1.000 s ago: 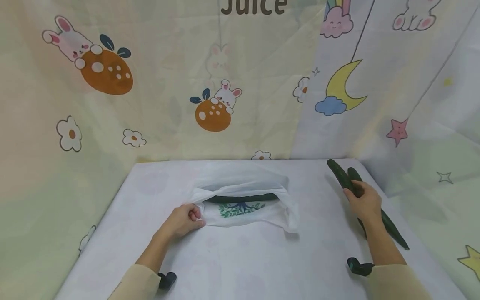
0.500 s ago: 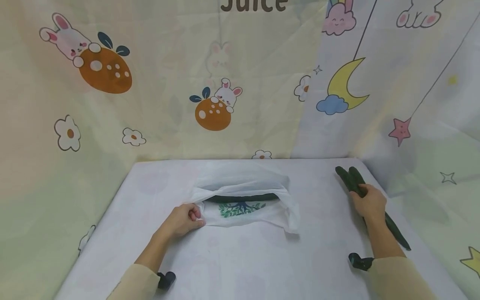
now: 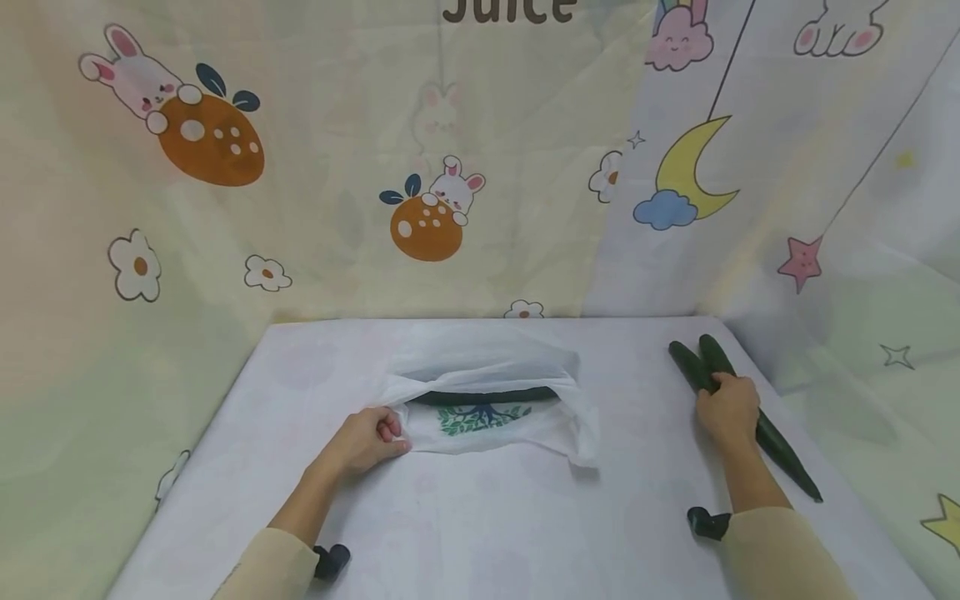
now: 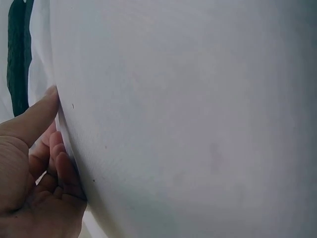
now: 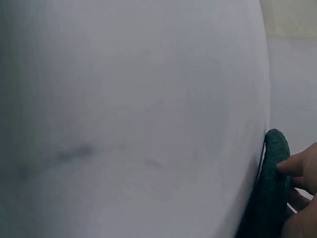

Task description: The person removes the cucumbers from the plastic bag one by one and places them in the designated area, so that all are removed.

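My left hand (image 3: 370, 437) pinches the left edge of a white plastic bag (image 3: 480, 362) printed with a green and blue tree. Inside the bag's mouth a dark green cucumber (image 3: 487, 397) shows, lying crosswise; part of it also appears in the left wrist view as a cucumber (image 4: 19, 54) beyond the left thumb (image 4: 42, 110). At the right of the table, two more cucumbers lie close together. My right hand (image 3: 731, 412) grips the left cucumber (image 3: 690, 365), its near end hidden beneath the hand. Against it lies the longer right cucumber (image 3: 783, 450), slanting towards the table's right edge.
A white cloth covers the table (image 3: 495, 525). Behind it and along both sides hang printed fabric walls (image 3: 322, 208). Dark wrist devices (image 3: 330, 562) sit by both sleeves.
My right hand has shifted the left cucumber a little right and nearer to me, and its far tip now lies lower in view. The left hand and bag stay put.
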The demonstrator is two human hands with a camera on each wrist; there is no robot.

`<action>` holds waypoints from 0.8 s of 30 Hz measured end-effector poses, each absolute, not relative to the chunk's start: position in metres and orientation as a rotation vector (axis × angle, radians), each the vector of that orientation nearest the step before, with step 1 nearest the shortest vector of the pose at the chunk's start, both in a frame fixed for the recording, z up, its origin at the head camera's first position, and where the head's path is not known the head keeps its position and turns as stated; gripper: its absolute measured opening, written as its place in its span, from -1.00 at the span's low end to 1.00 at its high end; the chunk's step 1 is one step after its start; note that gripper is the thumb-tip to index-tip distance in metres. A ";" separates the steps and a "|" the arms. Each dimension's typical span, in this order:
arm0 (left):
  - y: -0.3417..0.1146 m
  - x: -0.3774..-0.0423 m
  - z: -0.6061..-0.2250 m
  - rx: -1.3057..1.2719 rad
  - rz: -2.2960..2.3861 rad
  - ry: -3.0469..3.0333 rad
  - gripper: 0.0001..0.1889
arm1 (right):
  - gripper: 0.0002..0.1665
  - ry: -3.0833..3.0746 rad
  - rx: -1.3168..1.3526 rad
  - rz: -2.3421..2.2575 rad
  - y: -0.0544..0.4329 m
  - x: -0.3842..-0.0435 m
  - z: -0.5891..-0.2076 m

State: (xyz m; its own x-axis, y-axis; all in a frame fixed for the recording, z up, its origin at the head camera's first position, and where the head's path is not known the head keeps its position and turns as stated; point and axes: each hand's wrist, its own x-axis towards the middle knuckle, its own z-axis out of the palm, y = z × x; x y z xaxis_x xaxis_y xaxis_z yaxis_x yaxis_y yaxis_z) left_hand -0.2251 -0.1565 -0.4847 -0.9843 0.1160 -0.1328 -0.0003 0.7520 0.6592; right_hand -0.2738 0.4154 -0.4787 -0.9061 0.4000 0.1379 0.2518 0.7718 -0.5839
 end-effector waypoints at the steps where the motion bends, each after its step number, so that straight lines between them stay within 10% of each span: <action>1: -0.156 -0.225 -0.486 0.089 1.047 2.781 -0.72 | -0.40 -2.699 -0.507 0.858 0.415 -0.274 -0.479; 24: -0.159 -0.226 -0.485 0.121 1.052 2.801 -0.72 | -0.39 -2.569 -0.024 1.196 0.361 -0.267 -0.456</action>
